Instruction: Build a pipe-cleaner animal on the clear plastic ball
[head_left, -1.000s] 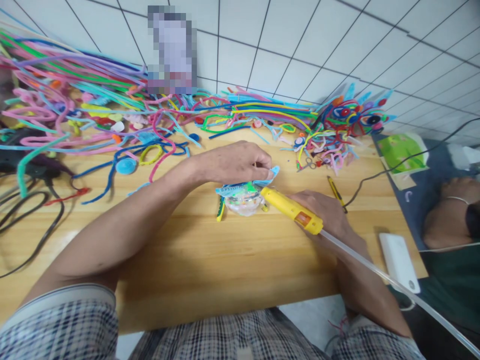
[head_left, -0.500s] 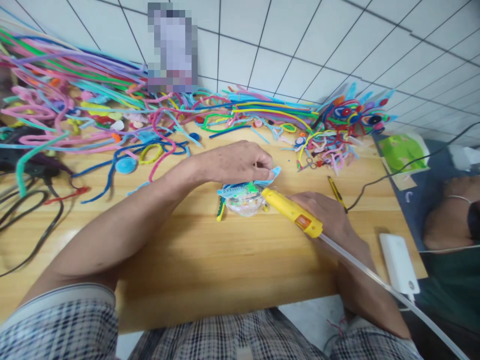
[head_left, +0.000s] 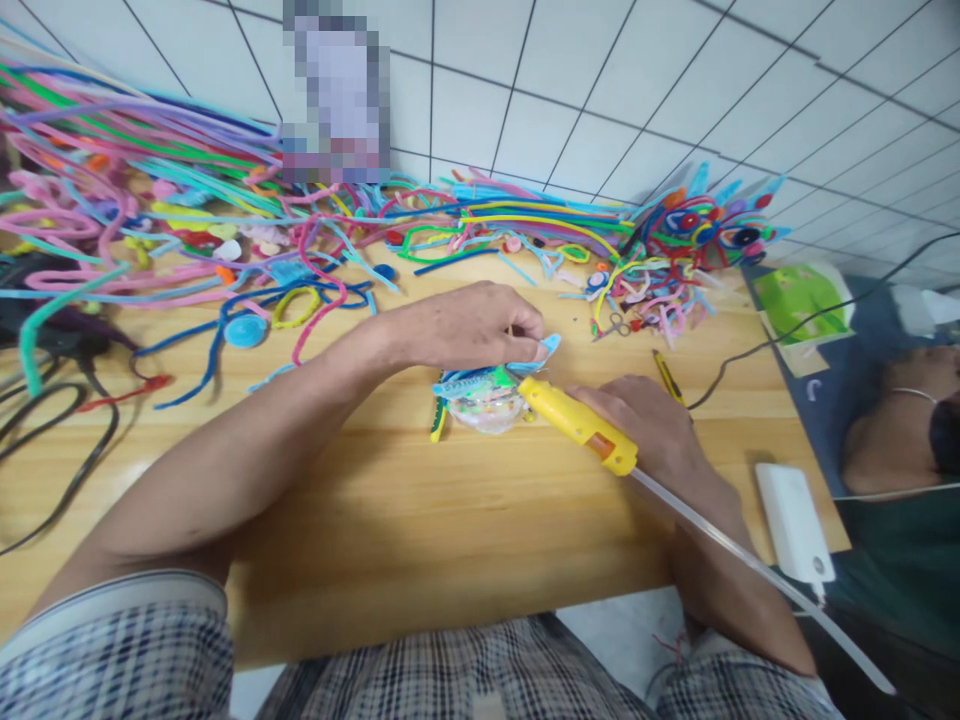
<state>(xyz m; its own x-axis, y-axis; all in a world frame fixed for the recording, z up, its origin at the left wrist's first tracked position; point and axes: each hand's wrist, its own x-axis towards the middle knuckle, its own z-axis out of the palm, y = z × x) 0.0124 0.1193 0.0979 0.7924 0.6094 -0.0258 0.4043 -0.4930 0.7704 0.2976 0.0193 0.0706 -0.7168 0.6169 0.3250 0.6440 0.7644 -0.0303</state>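
My right hand [head_left: 637, 420] is wrapped round a yellow hot glue gun [head_left: 577, 420], from whose back a long clear glue stick [head_left: 757, 560] juts out. The gun's nozzle points left at a light-blue fuzzy pipe-cleaner piece [head_left: 551, 346]; I cannot tell whether they touch. With fingers pinched, my left hand [head_left: 472, 325] holds that piece from above. Just below lies a clear rounded item with coloured specks [head_left: 487, 410], its shape partly covered. A green-and-yellow handle [head_left: 439, 418] sticks out on its left.
Pipe cleaners [head_left: 540, 215] lie heaped along the tiled wall. Scissors [head_left: 618, 325] and a yellow cutter [head_left: 670, 377] are at the right, near a white power bank [head_left: 795, 522]. A black cable [head_left: 750, 352] crosses there. Another person's arm [head_left: 892, 430] is at the right edge.
The glue gun's nozzle has shifted slightly left, close to the blue piece. My left hand keeps its grip. The whole view has moved a little.
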